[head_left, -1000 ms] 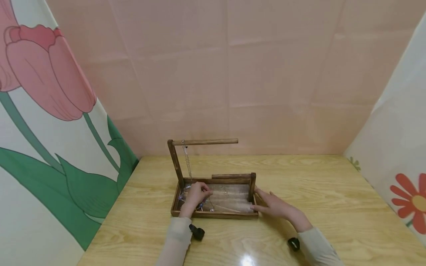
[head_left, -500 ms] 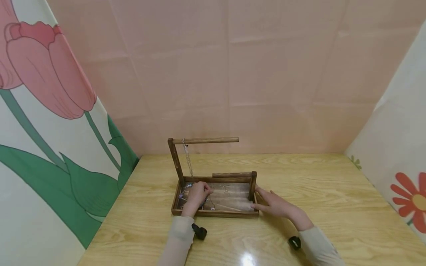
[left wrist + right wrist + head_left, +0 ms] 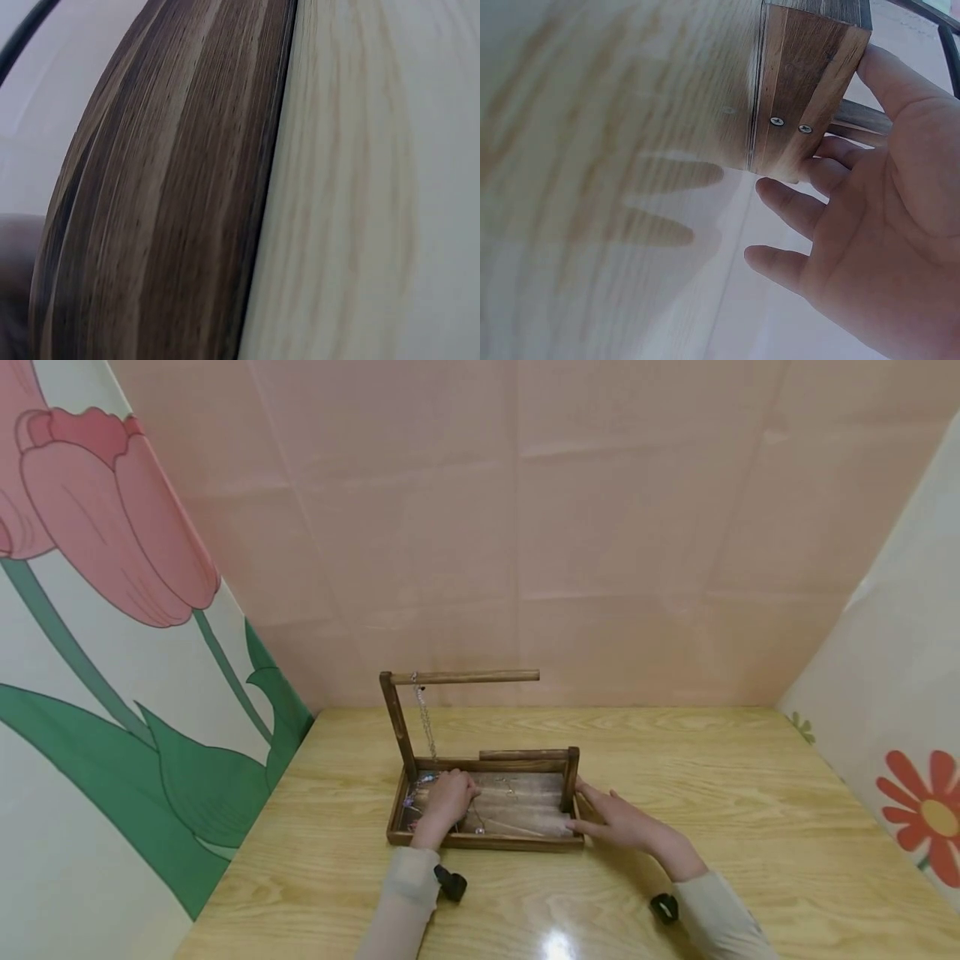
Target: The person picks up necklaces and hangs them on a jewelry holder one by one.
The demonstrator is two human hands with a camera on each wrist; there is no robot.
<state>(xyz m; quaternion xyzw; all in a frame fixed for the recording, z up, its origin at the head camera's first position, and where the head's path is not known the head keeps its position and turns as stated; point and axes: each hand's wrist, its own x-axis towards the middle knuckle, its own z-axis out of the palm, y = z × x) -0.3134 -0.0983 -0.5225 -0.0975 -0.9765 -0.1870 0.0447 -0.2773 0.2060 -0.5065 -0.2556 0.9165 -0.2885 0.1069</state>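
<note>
A dark wooden jewelry stand (image 3: 517, 842) has a shallow tray, a tall left post and a round bar on top. Inside the tray's left half is my left hand (image 3: 446, 802), fingers curled and fingertips mostly hidden. From beneath them a thin necklace (image 3: 480, 831) runs down to a small bright pendant. Beaded jewelry (image 3: 408, 802) lies left of this hand. My right hand (image 3: 618, 822) holds the stand's right end, thumb on the near corner and fingers further back. The right wrist view shows its thumb and nearest fingers against the screwed end (image 3: 802, 97), the outer fingers spread.
Silver chains (image 3: 425, 718) hang from the tall bar (image 3: 480, 677). A lower bar (image 3: 522, 755) sits on the short right post. Another fine chain (image 3: 508, 787) lies on the tray floor. The wooden table (image 3: 712, 793) extends to a pink backdrop (image 3: 600, 568).
My left hand has turned slightly and lowered within the tray, hiding its fingertips more. The right hand and the stand keep their places.
</note>
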